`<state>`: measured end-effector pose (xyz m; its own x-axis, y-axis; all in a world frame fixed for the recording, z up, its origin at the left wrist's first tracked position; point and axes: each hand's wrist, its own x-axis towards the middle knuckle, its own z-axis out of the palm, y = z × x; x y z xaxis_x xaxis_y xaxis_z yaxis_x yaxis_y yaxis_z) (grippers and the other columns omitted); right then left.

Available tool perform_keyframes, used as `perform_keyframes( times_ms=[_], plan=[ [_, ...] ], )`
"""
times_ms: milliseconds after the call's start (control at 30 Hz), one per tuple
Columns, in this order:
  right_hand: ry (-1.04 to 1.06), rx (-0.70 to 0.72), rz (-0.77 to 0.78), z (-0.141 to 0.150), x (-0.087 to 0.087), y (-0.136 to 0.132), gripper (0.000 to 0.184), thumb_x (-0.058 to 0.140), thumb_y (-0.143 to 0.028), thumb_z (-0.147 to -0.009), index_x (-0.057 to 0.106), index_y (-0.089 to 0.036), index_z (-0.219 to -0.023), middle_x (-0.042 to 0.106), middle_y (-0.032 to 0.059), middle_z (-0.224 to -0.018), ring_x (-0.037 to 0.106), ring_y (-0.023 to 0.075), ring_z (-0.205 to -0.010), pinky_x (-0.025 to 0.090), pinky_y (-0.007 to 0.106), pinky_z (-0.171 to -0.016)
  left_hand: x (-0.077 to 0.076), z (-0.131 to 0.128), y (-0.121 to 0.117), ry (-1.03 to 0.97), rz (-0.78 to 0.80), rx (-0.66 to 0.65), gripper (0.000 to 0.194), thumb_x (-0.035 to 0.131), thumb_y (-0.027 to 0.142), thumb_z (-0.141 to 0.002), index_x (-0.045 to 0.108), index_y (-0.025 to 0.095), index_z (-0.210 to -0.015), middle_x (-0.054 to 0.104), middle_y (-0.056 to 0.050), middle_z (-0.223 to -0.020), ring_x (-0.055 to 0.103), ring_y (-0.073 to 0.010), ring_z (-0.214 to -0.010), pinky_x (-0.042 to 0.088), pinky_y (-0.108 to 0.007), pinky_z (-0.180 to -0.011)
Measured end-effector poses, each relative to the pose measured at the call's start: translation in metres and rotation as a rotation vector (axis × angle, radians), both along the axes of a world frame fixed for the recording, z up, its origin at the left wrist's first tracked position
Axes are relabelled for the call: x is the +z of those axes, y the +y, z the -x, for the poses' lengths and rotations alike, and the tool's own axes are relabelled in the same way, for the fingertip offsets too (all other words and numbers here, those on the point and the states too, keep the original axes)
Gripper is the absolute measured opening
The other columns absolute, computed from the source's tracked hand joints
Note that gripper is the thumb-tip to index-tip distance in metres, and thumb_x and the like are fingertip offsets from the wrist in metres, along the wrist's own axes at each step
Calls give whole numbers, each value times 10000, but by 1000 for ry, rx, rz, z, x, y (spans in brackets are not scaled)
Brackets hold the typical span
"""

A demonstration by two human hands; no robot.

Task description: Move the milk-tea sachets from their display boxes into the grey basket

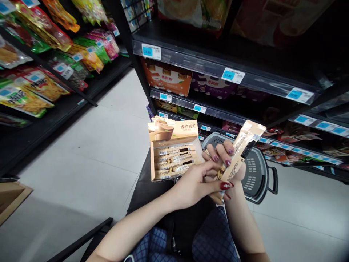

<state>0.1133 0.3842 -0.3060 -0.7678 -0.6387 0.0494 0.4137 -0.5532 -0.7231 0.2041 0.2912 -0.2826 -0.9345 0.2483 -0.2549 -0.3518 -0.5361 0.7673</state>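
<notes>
Head view: L fingers (210,188) & R fingers (221,151) jointly gripped sachets (234,165) (no. unclear), R of open box (187,133), which stood nr far edge of dark support (144,193). Step, prob.: handling loose sachets; next move prob. req'd steady two-handed control.

"Entry one, carton (152,162)?"
"Tan outside, white within; brown cup printed on the flap (188,133), lettering dark."
"Sachets inside (176,160)?"
"Beige, black patches, brown-and-yellow print; my held sachet (235,163) likewise."
"Nails?"
"My left hand (191,185): glossy deep red. My right hand (220,150): plum."
"Clothing?"
"My garment (214,234): navy, fine pale check."
"Surroundings?"
"Basket (252,160): grey, black handle (276,181). Shelves (191,43): black. Price labels (233,75): white and bright blue. Floor tiles (109,153): pale grey."
</notes>
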Motion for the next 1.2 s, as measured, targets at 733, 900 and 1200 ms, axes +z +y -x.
perform_keyframes(
  times_ms=[733, 900, 1200],
  plan=[
    [-112, -463, -961, 59, -81, 95, 263, 549, -435, -751, 406, -215, -743, 455, -43, -594, 461, 93, -483, 417, 224, -458, -31, 18, -73, 6, 1920, -280, 281, 422, 183, -880, 607, 90, -1070, 615, -166, -1061, 562, -340, -1026, 456, -412, -811],
    [-135, -349, -1250, 36, -171, 120, 282, 557, -428, -791, 454, -193, -675, 460, -37, -488, 441, 106, -403, 412, 255, -433, -44, 24, -64, -158, 1847, -527, 447, 472, 257, -864, 498, 35, -1251, 494, -237, -1231, 533, -367, -1091, 454, -425, -858],
    [19, -299, -1542, 77, -233, 87, 323, 492, -435, -908, 602, -134, -952, 636, 51, -904, 602, 127, -780, 498, 315, -755, -44, 31, -64, -260, 1811, -592, 488, 452, 344, -863, 499, 37, -1240, 472, -255, -1241, 477, -395, -1157, 383, -535, -932]
  ],
)
